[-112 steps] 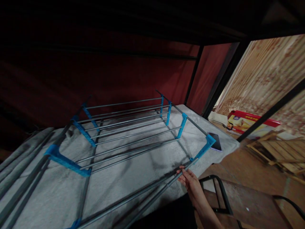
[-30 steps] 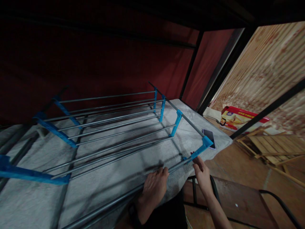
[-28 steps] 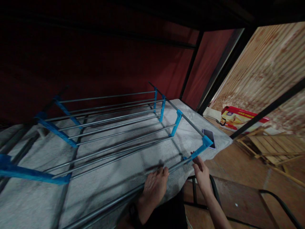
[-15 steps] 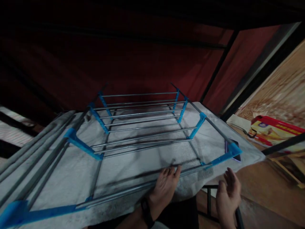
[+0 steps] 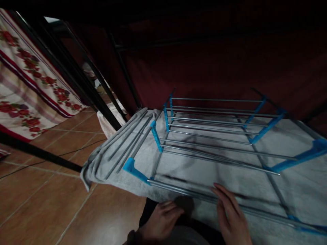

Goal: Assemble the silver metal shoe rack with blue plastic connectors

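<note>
A rack of grey metal tubes (image 5: 204, 147) and blue plastic brackets (image 5: 139, 173) lies across a grey blanket (image 5: 189, 170). My right hand (image 5: 231, 214) is over the front pair of tubes (image 5: 184, 192), fingers stretched out and fingertips at or just above the metal; whether they touch is unclear. It grips nothing. My left hand (image 5: 163, 217) is in front of the blanket's near edge, close to my lap, with its fingers curled in. Nothing shows in it, and its palm is turned out of sight. Several loose tubes (image 5: 127, 149) lie on the blanket's left side.
Black metal posts (image 5: 102, 102) rise at the left, near a floral curtain (image 5: 33, 88). Brown floor tiles (image 5: 76, 204) with a dark cable (image 5: 76, 149) lie to the left. A dark red cloth (image 5: 204, 68) hangs behind the rack.
My view has swung left, bringing the curtain and floor in. My left hand has come off the front tube toward my lap, fingers curling. My right hand has moved over the front tubes.
</note>
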Available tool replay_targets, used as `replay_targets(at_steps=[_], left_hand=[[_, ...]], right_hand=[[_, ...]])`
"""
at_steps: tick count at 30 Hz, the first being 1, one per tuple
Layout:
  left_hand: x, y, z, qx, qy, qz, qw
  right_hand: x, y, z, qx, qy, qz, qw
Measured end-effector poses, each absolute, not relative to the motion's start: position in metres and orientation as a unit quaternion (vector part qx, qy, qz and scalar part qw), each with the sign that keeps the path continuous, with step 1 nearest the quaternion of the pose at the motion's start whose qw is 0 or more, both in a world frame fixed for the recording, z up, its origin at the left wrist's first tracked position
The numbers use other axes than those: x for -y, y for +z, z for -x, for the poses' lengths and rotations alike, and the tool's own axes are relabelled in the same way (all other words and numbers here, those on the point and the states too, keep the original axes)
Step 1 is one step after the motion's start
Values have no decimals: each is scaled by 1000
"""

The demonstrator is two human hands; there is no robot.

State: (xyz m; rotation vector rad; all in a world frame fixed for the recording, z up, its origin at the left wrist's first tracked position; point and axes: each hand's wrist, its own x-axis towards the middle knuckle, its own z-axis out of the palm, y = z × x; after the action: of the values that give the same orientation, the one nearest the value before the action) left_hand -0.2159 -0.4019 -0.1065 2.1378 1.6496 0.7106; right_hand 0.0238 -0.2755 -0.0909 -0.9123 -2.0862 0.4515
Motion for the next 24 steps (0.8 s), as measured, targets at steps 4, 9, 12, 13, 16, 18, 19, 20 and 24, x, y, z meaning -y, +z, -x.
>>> replay_targets(at_steps=[4,9,12,13,16,18,19,20,24], left_hand=[[440,-135,277,-751,398,-499,168],[435,-132,313,-768,529,-319,169],[414,-123,314,-732,526,-377,212],[408,-121,313,-724,524,-390,220],[395,-125,308,-714,540,-384,225],[392,-132,304,-713,558,-365,219],[391,-135,302,-713,567,-354,211],[390,-138,300,-715,575,-343,201],[387,-143,288,-724,596,-312,153]], right_hand=[[278,-87,38,888,199,289,296],[285,-94,95,936,177,237,190],[288,-103,109,951,158,235,122],[289,-105,111,954,150,238,105],[289,-106,111,957,133,244,81],[287,-105,110,958,136,240,81],[287,-104,109,958,138,236,85],[287,-104,109,958,138,235,91],[287,-102,107,956,135,239,106]])
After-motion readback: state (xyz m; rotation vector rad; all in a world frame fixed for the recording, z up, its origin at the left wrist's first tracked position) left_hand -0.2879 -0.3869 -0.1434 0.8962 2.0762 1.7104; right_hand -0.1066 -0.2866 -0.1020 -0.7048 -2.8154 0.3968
